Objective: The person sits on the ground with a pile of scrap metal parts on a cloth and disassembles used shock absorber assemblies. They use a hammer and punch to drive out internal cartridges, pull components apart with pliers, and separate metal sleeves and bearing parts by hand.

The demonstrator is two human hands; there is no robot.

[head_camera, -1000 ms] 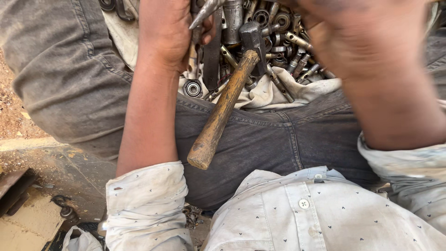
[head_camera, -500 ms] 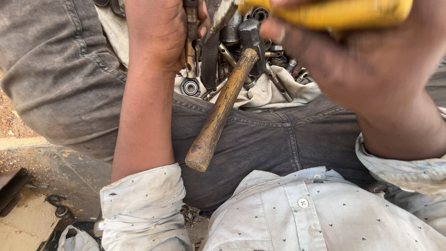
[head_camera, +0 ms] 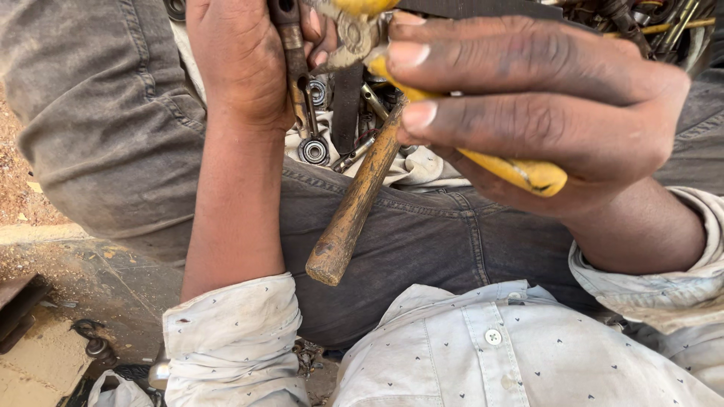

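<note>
Gripping yellow-handled pliers [head_camera: 483, 162], right hand [head_camera: 543, 113]

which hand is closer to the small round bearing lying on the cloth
Left. The left hand sits just above and left of the bearing, gripping a metal rod that reaches down toward it. The right hand is off to its right, holding yellow-handled pliers.

There is one view only — a camera worn on the head, looking steeply down the person's own chest onto the lap. It sits very close: the right hand [head_camera: 550, 113] fills the upper right of the frame, the left hand [head_camera: 241, 60] the upper left, both cut by the top edge. The shirt front [head_camera: 490, 354] lies along the bottom, nearest the lens — the ground [head_camera: 45, 316] shows only at the lower left.
</note>
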